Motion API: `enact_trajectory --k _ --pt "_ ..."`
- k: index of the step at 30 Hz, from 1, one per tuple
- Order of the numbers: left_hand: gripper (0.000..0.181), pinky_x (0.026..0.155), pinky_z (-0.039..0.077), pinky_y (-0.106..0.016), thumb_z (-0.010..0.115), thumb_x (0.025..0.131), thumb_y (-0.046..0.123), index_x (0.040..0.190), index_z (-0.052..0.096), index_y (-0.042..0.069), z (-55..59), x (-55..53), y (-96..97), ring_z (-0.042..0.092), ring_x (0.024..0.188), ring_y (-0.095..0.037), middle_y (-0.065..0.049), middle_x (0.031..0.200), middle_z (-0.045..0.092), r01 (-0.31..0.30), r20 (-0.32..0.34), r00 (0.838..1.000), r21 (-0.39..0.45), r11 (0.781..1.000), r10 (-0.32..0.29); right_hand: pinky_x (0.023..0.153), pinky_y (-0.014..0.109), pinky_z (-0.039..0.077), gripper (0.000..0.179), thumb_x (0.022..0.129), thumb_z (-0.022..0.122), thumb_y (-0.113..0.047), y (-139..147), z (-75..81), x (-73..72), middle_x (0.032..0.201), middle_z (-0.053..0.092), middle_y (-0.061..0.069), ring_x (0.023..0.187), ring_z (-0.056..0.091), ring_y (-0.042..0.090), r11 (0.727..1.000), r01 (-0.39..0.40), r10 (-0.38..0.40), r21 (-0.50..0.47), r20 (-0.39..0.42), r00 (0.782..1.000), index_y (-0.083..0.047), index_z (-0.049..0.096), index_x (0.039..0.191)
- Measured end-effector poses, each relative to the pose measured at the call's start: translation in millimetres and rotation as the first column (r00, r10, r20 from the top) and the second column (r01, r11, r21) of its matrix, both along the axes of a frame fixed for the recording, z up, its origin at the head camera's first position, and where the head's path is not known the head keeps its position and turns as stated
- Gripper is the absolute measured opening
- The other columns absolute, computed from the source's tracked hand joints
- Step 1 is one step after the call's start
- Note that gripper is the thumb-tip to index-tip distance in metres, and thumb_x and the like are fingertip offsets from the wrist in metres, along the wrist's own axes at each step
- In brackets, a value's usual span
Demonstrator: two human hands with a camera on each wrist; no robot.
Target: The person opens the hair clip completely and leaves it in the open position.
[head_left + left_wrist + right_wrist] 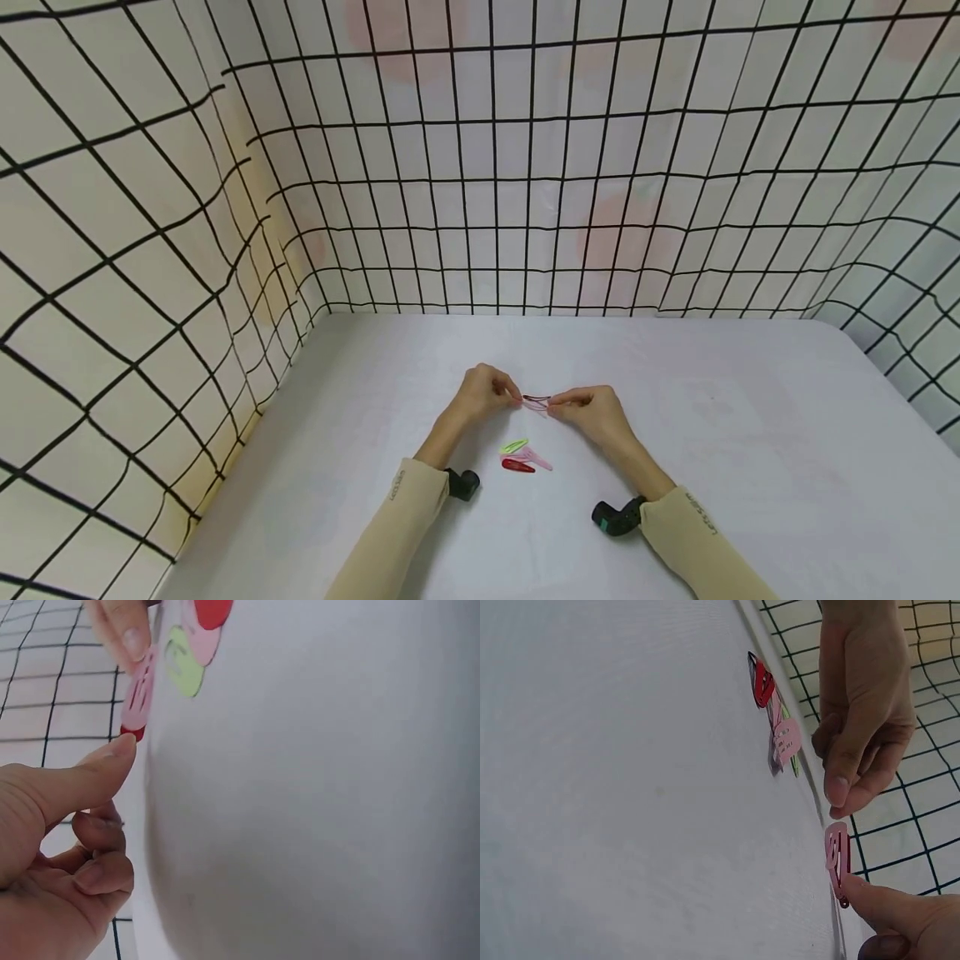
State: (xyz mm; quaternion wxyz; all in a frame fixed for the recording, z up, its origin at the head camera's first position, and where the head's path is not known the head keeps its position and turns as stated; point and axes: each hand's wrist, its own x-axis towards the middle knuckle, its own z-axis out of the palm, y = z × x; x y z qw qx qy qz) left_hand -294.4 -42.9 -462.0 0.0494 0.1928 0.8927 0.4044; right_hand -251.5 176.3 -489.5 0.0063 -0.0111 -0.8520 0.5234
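Note:
Pink and dark red snap hair clips (536, 403) lie one against the other between my two hands, above the white table. At one end, my left hand (485, 393) has its thumb and finger right at the red tip, the other fingers curled in. My right hand (592, 412) pinches the opposite end of the clips (837, 851) between thumb and index finger. In the left wrist view, the pink clip (139, 697) covers most of the red one. Nearer me lie a lime green clip (514, 446), a pink clip (534, 457) and a red clip (518, 466), overlapping in a small pile.
The white table (720, 433) spreads around both hands. Black netting (532, 179) rises along its far edge and both sides, with a pale backdrop behind. Black wrist cameras (618, 517) sit at both beige sleeves (401, 521).

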Motion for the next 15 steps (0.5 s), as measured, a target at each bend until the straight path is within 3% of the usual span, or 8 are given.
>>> enact_trajectory --k 7,15 --pt "0.002 0.056 0.033 -0.017 0.083 0.084 0.002 0.085 0.081 0.001 3.5 13.8 -15.1 0.042 0.060 -0.006 0.006 0.061 0.053 0.013 0.045 0.999 0.041 0.999 -0.014 0.071 0.030 0.035 0.024 0.088 0.082 -0.014 2.6 4.1 4.7 0.072 0.050 -0.003 0.082 0.045 0.016 0.999 0.008 -0.007 -0.034 0.041 0.999 -0.008 0.081 0.111" --pt "0.004 0.055 0.035 -0.017 0.084 0.083 0.001 0.086 0.082 0.003 2.5 36.5 -26.2 0.044 0.058 -0.006 0.001 0.065 0.062 0.088 0.110 0.989 0.096 0.991 -0.098 0.066 0.026 0.036 0.029 0.087 0.082 -0.016 5.7 3.9 27.2 0.071 0.051 -0.004 0.074 0.045 0.011 0.997 -0.047 0.050 -0.055 0.067 0.996 -0.008 0.080 0.115"
